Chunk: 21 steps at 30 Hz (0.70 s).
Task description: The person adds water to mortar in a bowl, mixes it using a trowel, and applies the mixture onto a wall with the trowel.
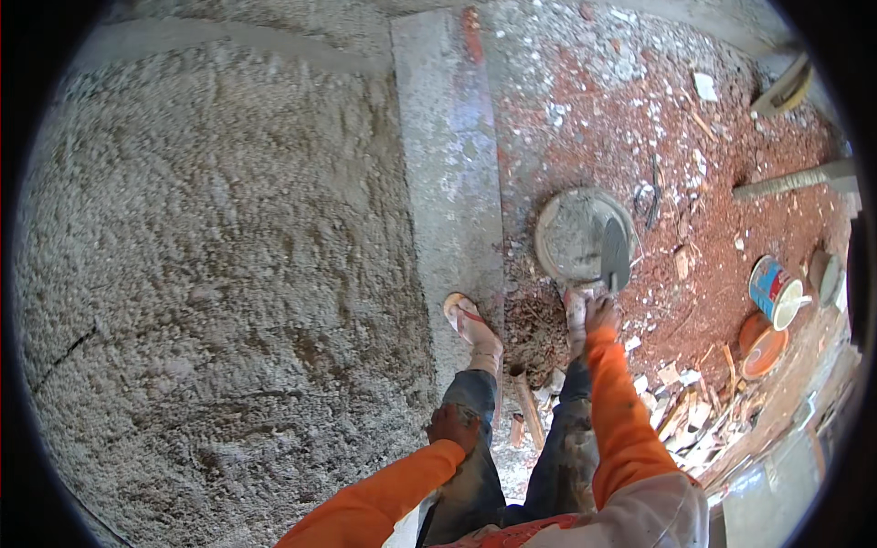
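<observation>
My right hand (602, 315) is closed round the handle of a trowel (616, 254). The trowel's grey pointed blade is over the right side of a round basin (548, 239). Wet grey mortar (577, 233) lies in the basin, partly covered by the blade. My left hand (454, 427) rests on my left leg near the knee, holding nothing, with its fingers laid over the trouser cloth. Both forearms are in orange sleeves.
My sandalled left foot stands on a concrete ledge (454, 173), beside a rough grey surface (237, 228). Reddish soil with rubble surrounds the basin. At right are a tipped paint bucket (776, 292), an orange bowl (764, 347), a post (795, 179) and wood scraps (694, 416).
</observation>
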Motion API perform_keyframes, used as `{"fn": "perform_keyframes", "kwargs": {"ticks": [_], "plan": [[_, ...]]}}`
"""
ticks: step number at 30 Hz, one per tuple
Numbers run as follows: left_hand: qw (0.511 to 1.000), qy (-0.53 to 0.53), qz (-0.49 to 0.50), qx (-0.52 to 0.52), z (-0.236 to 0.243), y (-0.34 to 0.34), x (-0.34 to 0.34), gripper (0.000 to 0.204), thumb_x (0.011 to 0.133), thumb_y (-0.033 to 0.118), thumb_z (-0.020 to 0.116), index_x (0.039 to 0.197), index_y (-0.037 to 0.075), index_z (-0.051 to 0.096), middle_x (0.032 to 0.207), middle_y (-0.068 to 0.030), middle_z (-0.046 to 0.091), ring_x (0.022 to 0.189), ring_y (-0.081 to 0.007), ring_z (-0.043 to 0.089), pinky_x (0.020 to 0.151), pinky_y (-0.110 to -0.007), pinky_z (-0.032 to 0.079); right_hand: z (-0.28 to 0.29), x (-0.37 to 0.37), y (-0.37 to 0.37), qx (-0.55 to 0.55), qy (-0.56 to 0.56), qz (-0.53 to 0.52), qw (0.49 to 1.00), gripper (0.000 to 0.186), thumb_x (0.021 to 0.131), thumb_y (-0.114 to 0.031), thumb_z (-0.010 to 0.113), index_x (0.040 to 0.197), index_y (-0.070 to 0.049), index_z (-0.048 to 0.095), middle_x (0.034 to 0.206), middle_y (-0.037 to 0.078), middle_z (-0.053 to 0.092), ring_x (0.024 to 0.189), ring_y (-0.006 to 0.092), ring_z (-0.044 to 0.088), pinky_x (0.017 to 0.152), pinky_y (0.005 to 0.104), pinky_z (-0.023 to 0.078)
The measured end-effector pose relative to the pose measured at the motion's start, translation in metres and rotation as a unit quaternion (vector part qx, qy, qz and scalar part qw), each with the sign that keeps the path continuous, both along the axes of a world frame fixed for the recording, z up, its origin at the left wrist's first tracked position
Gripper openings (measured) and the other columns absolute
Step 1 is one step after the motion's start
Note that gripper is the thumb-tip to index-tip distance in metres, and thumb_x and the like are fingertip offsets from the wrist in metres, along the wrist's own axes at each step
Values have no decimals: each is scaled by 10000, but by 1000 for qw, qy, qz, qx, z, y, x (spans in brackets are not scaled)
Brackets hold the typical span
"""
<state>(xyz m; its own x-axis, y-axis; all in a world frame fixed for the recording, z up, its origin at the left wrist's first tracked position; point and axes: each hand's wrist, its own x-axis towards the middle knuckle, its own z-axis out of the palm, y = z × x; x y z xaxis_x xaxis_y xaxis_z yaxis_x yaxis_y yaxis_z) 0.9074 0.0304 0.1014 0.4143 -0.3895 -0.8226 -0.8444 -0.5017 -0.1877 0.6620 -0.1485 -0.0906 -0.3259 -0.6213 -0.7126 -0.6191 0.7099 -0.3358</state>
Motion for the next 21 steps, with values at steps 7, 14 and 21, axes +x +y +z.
{"fn": "perform_keyframes", "kwargs": {"ticks": [7,14,21], "plan": [[999,37,-2,-34,-16,22,4,624,724,414,617,1184,24,458,1194,-186,489,1108,-349,457,923,-462,372,-117,-24,-17,91,-265,-22,960,303,833,-263,550,985,-3,579,838,131,587,618,189,569,555,324,467],[999,41,-2,7,-8,2,-4,622,723,408,616,1189,29,452,1183,-184,499,1091,-349,472,919,-462,380,-64,-75,-2,218,-509,-191,811,196,790,-210,631,852,-37,562,530,5,465,406,145,478,363,278,401],[999,-10,-37,6,-10,-1,10,580,733,455,578,1139,50,491,1183,-167,496,1115,-326,465,911,-471,375,2,-9,-127,24,-601,-157,783,184,791,-185,609,857,-22,558,582,53,502,436,146,503,392,279,418]]}}
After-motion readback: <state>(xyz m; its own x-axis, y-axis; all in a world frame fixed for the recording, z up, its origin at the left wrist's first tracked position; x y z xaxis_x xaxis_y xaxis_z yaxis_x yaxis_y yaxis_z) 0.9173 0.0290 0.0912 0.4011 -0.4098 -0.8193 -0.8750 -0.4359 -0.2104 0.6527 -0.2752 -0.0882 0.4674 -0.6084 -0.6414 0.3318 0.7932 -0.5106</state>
